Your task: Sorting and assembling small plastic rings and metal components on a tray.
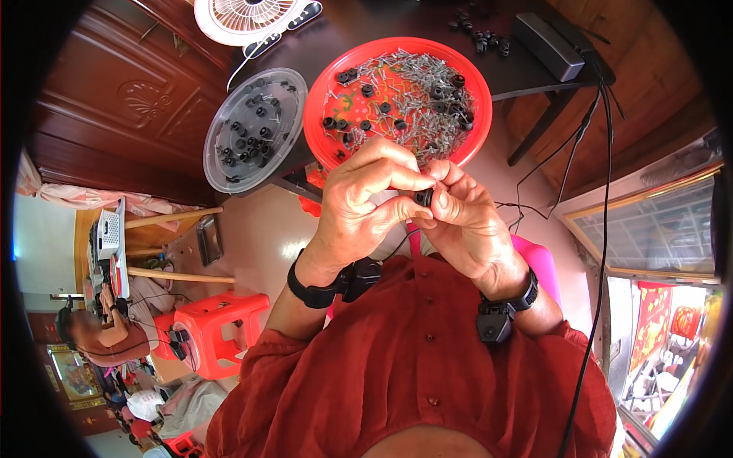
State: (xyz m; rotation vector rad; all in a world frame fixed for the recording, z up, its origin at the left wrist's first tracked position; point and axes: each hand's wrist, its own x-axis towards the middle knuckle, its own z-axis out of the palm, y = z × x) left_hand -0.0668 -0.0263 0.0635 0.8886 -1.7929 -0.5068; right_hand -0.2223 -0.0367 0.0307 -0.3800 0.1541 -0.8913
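A small round black plastic part (424,198) sits between my fingertips in front of my chest. My left hand (359,195) pinches it from one side with thumb and forefinger. From the other side my right hand (469,225) closes thumb and fingers on it. Whether a screw is also between the fingers is hidden. Just beyond my hands stands a red round tray (314,95) holding many loose silvery screws (427,72) and several black parts (366,90). Left of it, a clear round tray (216,145) holds more black parts (243,143).
Both trays rest at the edge of a dark table (351,19). A white fan (248,19), a grey box-shaped device (548,47) and loose black parts (489,42) lie farther back. Black cables (608,191) hang at right. Red stools (221,328) and another person (114,336) are at left.
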